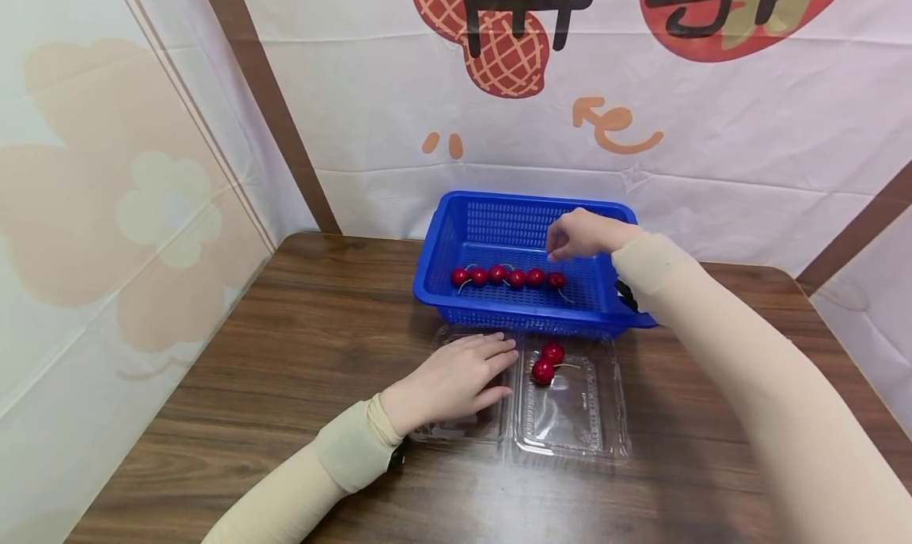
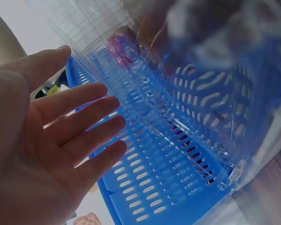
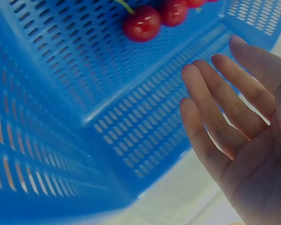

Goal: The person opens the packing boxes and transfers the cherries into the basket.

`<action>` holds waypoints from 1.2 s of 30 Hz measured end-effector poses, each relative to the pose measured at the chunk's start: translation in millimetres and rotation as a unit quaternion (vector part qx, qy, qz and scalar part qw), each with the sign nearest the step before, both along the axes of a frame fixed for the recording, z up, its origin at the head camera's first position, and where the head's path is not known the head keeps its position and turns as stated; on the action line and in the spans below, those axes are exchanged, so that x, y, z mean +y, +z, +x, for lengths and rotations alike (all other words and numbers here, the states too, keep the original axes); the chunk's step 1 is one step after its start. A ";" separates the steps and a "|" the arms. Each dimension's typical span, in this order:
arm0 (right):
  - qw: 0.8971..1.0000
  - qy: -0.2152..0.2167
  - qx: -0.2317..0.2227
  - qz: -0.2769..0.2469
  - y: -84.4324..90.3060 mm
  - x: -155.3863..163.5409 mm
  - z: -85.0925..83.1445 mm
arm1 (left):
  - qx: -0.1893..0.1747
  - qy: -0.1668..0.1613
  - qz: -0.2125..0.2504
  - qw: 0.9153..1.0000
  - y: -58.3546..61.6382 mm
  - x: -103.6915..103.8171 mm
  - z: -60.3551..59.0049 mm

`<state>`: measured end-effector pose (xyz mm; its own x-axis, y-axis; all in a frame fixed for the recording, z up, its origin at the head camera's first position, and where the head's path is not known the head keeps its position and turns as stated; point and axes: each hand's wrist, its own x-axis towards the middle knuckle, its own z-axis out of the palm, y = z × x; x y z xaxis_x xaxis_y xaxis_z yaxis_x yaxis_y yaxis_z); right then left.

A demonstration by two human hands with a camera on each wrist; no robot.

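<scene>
Over the right part of the blue basket [image 1: 431, 267] hovers my right hand [image 1: 586, 233], its fingers loosely bent and nothing between them. Below it, a row of several red cherries [image 1: 515, 278] with stems lies on the basket floor; the right wrist view shows the end cherry [image 3: 142, 23] apart from the fingers. My left hand [image 1: 456, 378] lies over the left half of a clear plastic clamshell box [image 1: 570, 449], fingers extended. Two cherries [image 1: 544, 371] sit in the box's right half. In the left wrist view, the left fingers [image 2: 91, 96] are spread beside the clear plastic.
The box stands just in front of the basket on a wooden table [image 1: 321, 330]. Behind the table hangs a printed white cloth [image 1: 370, 116], and another cloth panel [image 1: 107, 211] stands on the left.
</scene>
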<state>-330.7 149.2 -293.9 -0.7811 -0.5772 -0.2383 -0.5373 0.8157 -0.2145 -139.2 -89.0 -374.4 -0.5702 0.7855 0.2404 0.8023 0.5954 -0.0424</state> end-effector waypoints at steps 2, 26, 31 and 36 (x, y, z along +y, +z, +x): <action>1.000 0.015 0.014 -0.006 5.3 -1.7 3.0 | 0.001 0.001 0.000 1.000 -0.5 -0.1 -0.3; 0.981 0.137 0.117 -0.078 40.9 -7.8 62.3 | -0.002 0.002 0.008 1.000 -1.4 1.1 -0.2; 0.974 0.165 0.135 -0.083 40.9 -6.3 73.6 | 0.003 0.002 0.009 1.000 -1.0 1.3 -0.9; 0.973 0.167 0.134 -0.082 40.5 -4.7 82.9 | 0.007 0.000 0.009 1.000 -0.8 1.5 -2.2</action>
<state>-247.8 144.5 -253.3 -0.5649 -0.8225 0.0655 -0.8211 0.5525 -0.1434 -141.4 -87.5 -375.1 -0.5675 0.7804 0.2625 0.8012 0.5969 -0.0422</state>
